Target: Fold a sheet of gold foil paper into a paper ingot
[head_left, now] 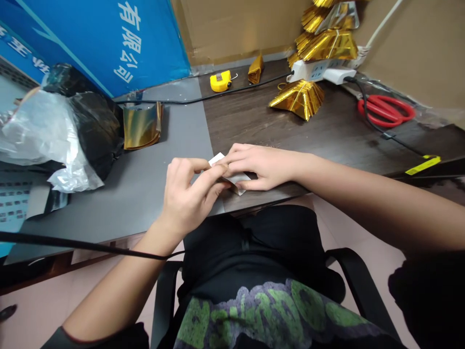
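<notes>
A small silvery-white folded sheet (217, 158) lies at the near edge of the desk (145, 194), mostly covered by my hands. My left hand (185, 194) pinches the sheet with thumb and fingers closed. My right hand (259, 167) lies over the sheet with its fingers pressed together on it, fingertips meeting those of the left hand.
Folded gold foil shapes (300, 98) and a taller gold stack (329, 41) stand at the back right by a white power strip (319, 70). Red scissors (387, 109), a yellow tape measure (221, 81), gold sheets (141, 126) and plastic bags (54, 131) lie around. A black cable (90, 246) crosses near.
</notes>
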The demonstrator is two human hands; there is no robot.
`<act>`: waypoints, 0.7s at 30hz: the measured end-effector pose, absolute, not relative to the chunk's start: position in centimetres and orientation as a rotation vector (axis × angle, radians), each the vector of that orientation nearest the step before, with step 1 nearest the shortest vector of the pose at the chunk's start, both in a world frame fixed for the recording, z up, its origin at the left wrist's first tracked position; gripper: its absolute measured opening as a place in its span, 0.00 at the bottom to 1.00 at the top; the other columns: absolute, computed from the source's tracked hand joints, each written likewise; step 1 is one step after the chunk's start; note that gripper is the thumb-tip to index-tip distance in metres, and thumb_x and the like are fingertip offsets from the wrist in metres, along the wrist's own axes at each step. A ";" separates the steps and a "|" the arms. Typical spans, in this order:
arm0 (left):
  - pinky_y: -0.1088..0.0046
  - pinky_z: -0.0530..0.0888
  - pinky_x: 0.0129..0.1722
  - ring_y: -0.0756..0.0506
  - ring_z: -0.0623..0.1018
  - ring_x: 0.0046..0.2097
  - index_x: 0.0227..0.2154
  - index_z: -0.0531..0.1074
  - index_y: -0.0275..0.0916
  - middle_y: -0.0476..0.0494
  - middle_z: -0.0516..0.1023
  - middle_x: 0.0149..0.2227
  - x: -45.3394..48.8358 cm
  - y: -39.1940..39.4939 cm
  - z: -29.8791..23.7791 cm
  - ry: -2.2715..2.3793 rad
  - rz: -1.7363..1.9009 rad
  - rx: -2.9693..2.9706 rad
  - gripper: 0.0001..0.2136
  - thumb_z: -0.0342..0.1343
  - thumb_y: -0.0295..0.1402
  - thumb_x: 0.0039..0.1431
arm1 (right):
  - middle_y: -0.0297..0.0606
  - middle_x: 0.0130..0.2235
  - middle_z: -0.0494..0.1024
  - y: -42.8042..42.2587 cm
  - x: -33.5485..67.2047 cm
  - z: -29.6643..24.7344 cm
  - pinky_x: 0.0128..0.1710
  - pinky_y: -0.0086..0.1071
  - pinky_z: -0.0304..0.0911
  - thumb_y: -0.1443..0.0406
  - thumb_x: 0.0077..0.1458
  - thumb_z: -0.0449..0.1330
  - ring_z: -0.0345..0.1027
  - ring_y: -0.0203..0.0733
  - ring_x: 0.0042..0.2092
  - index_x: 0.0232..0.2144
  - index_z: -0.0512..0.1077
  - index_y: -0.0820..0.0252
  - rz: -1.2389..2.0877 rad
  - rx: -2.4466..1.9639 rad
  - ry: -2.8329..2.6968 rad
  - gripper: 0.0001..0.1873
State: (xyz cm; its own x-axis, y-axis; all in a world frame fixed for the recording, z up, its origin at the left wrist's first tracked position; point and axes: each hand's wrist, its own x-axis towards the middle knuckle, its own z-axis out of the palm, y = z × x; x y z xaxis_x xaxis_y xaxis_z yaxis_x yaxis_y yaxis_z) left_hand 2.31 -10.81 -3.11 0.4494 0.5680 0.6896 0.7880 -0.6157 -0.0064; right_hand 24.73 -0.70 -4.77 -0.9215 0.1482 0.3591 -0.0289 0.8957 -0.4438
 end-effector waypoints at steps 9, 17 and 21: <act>0.68 0.76 0.47 0.45 0.79 0.45 0.48 0.72 0.39 0.43 0.80 0.43 3.3 -11.5 -2.9 -1.193 -0.951 -2.660 0.11 0.63 0.29 0.65 | 0.48 0.51 0.77 -0.7 24.8 -5.1 0.55 0.46 0.64 0.67 0.64 0.56 0.63 0.49 0.51 0.44 0.77 0.66 0.604 -0.081 -2.658 0.11; 0.62 0.75 0.41 0.38 0.80 0.50 0.47 0.74 0.39 0.36 0.81 0.48 2.4 -12.2 -3.1 -1.155 -0.575 -2.721 0.08 0.59 0.32 0.67 | 0.45 0.59 0.73 -0.4 25.1 -5.3 0.59 0.45 0.65 0.69 0.63 0.55 0.65 0.48 0.56 0.50 0.76 0.60 0.623 -0.063 -2.637 0.15; 0.60 0.76 0.44 0.36 0.78 0.54 0.50 0.74 0.36 0.34 0.80 0.50 2.0 -12.4 -3.0 -1.111 -0.497 -2.764 0.12 0.59 0.34 0.67 | 0.49 0.59 0.72 -0.2 25.2 -5.4 0.62 0.46 0.64 0.67 0.63 0.57 0.66 0.48 0.60 0.55 0.72 0.64 0.679 -0.095 -2.610 0.18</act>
